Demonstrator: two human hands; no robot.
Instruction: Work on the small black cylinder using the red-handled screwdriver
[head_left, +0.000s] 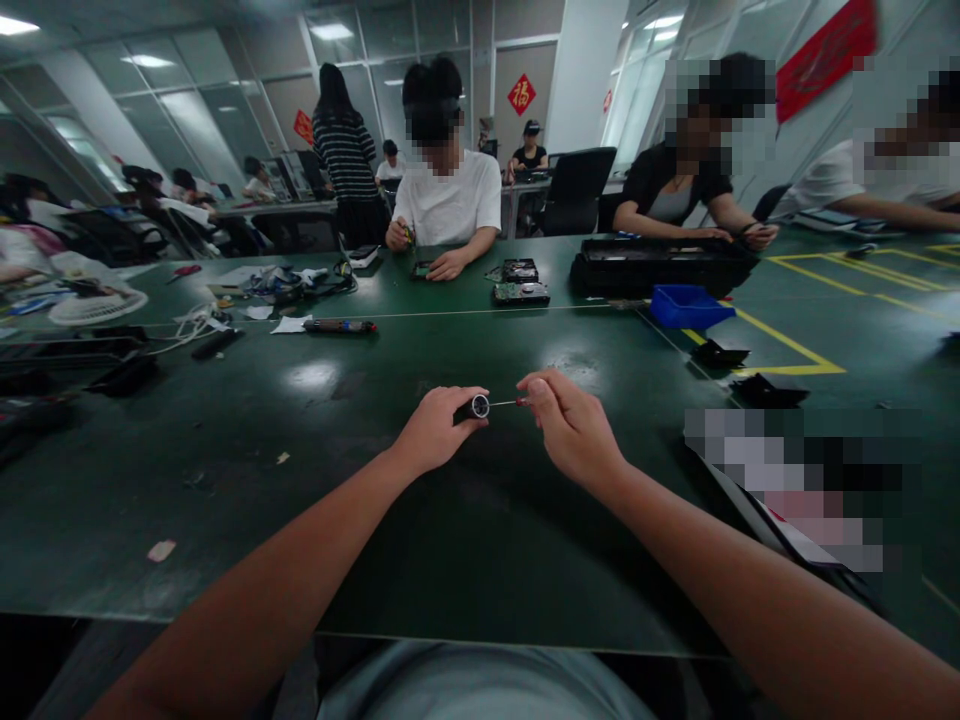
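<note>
Over the middle of the green table, my left hand [436,428] is closed around a small black cylindrical part [478,407] with a silver ring at its end. The ringed end faces me, and the fingers cover the rest of the part. My right hand [566,425] pinches the red handle of a thin screwdriver [520,401]. Its slim metal shaft points left and meets the right side of the ringed end. Whether the tip sits inside or only touches there, I cannot tell.
Beyond my hands lie a pen-shaped electric screwdriver [341,326], hard drives [521,292] and a blue bin [690,306]. Black parts [769,390] and a blurred flat item [787,490] are at right. A fan grille [97,305] and cables stand left. Co-workers sit across the table [360,560].
</note>
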